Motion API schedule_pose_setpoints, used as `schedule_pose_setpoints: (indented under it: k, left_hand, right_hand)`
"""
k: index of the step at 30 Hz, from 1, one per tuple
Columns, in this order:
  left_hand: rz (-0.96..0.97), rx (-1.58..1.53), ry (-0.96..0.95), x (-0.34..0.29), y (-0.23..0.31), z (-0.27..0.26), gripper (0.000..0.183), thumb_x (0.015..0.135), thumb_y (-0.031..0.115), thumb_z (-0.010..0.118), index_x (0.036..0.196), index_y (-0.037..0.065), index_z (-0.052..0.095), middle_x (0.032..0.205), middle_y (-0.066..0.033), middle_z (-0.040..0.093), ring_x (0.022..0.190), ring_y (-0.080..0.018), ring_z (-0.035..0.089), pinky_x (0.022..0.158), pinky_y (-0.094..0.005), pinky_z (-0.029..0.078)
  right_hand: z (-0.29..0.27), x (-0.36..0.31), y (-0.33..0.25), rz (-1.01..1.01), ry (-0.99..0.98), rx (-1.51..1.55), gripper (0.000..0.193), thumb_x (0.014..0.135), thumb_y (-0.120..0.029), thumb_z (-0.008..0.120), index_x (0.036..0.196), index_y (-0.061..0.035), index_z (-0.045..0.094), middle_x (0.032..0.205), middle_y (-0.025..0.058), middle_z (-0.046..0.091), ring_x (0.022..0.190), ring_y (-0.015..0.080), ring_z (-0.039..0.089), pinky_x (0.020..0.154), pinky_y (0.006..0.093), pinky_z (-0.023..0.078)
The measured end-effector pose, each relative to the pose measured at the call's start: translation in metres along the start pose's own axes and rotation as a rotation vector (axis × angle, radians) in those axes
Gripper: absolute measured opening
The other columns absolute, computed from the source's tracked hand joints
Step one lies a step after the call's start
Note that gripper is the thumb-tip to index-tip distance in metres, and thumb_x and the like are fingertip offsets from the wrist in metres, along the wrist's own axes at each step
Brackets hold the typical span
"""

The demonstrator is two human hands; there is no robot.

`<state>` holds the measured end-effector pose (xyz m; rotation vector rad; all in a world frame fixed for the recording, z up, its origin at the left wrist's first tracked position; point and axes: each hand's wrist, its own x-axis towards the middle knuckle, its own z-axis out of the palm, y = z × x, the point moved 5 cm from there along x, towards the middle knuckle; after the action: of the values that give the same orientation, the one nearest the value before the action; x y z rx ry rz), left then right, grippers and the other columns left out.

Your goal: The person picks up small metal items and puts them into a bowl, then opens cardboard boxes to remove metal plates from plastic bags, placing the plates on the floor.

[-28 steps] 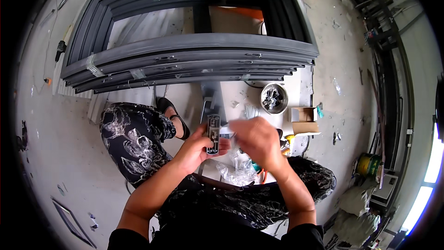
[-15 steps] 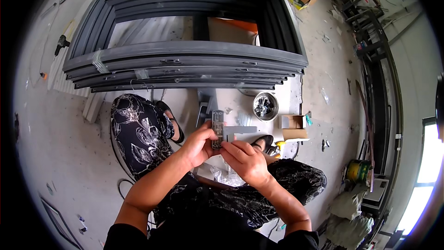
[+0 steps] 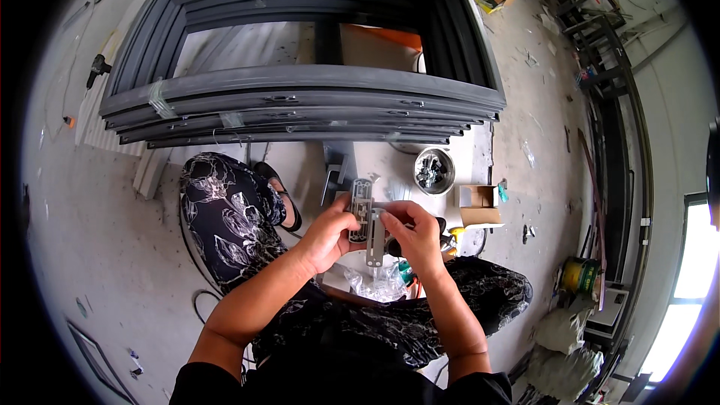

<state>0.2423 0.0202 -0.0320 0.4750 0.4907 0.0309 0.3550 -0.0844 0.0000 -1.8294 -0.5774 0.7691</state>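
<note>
My left hand [image 3: 328, 235] is closed round a narrow silver metal hardware piece [image 3: 360, 210] with openings along its face; its exact kind I cannot tell. Against its right side stands a flat grey metal strip [image 3: 376, 244] with slots and holes, pinched near its upper end by the thumb and fingers of my right hand [image 3: 415, 231]. The two parts lie close together, but whether they are joined is unclear. Below them, between my legs, sits an open box [image 3: 335, 279] with clear plastic bags [image 3: 379, 283].
Ahead stands a stack of dark grey metal frames [image 3: 300, 79]. A round metal bowl [image 3: 433, 171] of small parts and an open cardboard box [image 3: 480, 206] are at right. A power drill [image 3: 97, 71] lies far left; cables run by my left leg.
The flat plate that pointed right beside the hardware piece is mostly hidden now, and a slotted strip points down there. My right hand has moved up and right, with its thumb on the strip.
</note>
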Motion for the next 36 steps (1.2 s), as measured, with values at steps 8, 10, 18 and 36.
schedule_pose_setpoints:
  k: [8, 10, 18, 36]
  left_hand:
    - [0.041, 0.012, 0.019, -0.005, 0.003, -0.006, 0.058, 0.081, 0.0, 0.042, 0.138, 0.006, 0.032, 0.115, -0.0144, 0.057, 0.105, -0.0244, 0.061, 0.09, -0.0475, 0.055]
    - [0.037, 0.003, 0.016, -0.006, 0.003, -0.005, 0.06, 0.08, -0.001, 0.041, 0.139, 0.005, 0.029, 0.115, -0.017, 0.058, 0.104, -0.0269, 0.062, 0.09, -0.0472, 0.054]
    - [0.026, -0.09, -0.157, -0.008, 0.003, 0.001, 0.055, 0.09, 0.019, 0.035, 0.143, 0.006, 0.026, 0.116, -0.0202, 0.06, 0.104, -0.0317, 0.064, 0.092, -0.0448, 0.052]
    - [-0.009, -0.121, -0.126, -0.005, 0.003, -0.007, 0.055, 0.088, 0.02, 0.037, 0.141, 0.006, 0.03, 0.12, -0.0225, 0.057, 0.105, -0.0377, 0.062, 0.097, -0.0554, 0.047]
  right_hand:
    - [-0.015, 0.0, -0.014, 0.191, 0.047, 0.403, 0.008, 0.087, -0.007, 0.068, 0.09, -0.0003, 0.065, 0.07, 0.0006, 0.06, 0.058, 0.0063, 0.051, 0.053, 0.0193, 0.042]
    - [-0.013, 0.0, -0.028, 0.156, 0.014, 0.427, 0.01, 0.087, -0.007, 0.068, 0.09, 0.0012, 0.064, 0.072, 0.0015, 0.061, 0.059, 0.007, 0.053, 0.054, 0.02, 0.043]
    - [0.016, 0.022, -0.036, 0.124, -0.092, 0.35, 0.014, 0.088, -0.009, 0.068, 0.094, 0.003, 0.063, 0.073, 0.0015, 0.06, 0.06, 0.0071, 0.052, 0.055, 0.0207, 0.044]
    - [0.018, 0.037, -0.019, 0.13, -0.105, 0.334, 0.013, 0.087, -0.009, 0.069, 0.092, 0.0026, 0.065, 0.071, 0.0001, 0.059, 0.06, 0.0053, 0.051, 0.053, 0.0202, 0.043]
